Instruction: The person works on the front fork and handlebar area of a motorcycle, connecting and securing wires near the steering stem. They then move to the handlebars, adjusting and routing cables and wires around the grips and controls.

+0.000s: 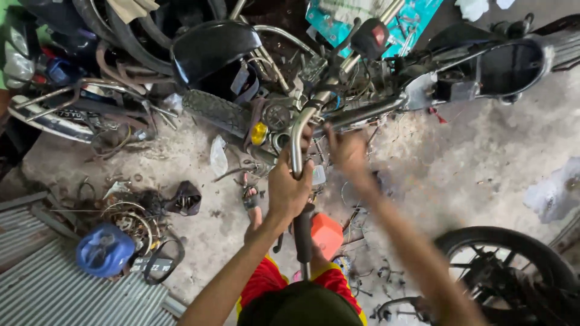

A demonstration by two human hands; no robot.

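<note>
At frame centre, chrome handlebar (297,145) grasped by clenched left hand (289,188), apparently steadying bar. Right hand (347,151), at 2 o'clock from left, blurred near bar clamp; grip cannot be told. Orange container (326,234) on floor at 6 o'clock.

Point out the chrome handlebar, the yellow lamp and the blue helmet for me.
chrome handlebar (296,142): head view, on the bend above the left hand (289,190).
yellow lamp (259,133): head view, middle of its lens.
blue helmet (104,250): head view, top of the shell.
</note>
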